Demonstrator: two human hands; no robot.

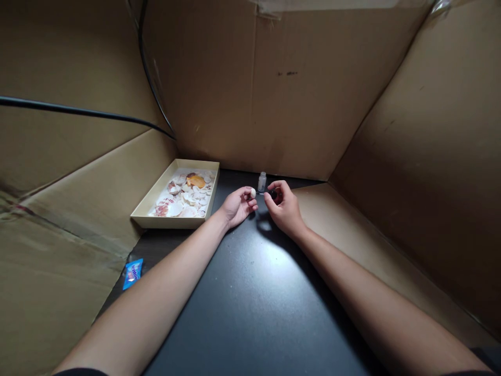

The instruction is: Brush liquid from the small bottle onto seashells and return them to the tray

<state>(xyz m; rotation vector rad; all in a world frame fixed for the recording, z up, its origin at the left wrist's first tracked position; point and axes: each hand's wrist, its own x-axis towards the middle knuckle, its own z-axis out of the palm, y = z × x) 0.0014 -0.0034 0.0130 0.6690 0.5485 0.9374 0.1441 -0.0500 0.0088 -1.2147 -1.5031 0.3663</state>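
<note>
Watching remotely, I have both hands in close to each other near the back of the dark table [238, 313]. Left hand [240, 206]: thumb and finger pinched on a small pale piece [253, 193], shell-like but too small to be sure; the other fingers are loosely curled, holding nothing I can see. Right hand [285, 206]: fingers bent around a dark rounded item [273, 194] with a bit of red beside it, most of it covered, so I can't tell how firm the hold is. Small clear bottle [262, 183] stands upright behind and between the hands; contents unclear, and I can't make out a cap. Main worry as I judge it: the bottle looks light and the right fingers are very near, so a small reach forward could knock it over. Next: the pale piece sits right at the fingertips, so a slip or too hard a squeeze could drop or crack it. If the dark item is wet or loaded, a tilt could smear the table. Shallow tray [172, 223] of shells [183, 196] is just left of the left hand; swinging that forearm wide could bump its rim. Blue packet [133, 274] lies beside the same forearm and could get brushed off the nearby table edge.
</note>
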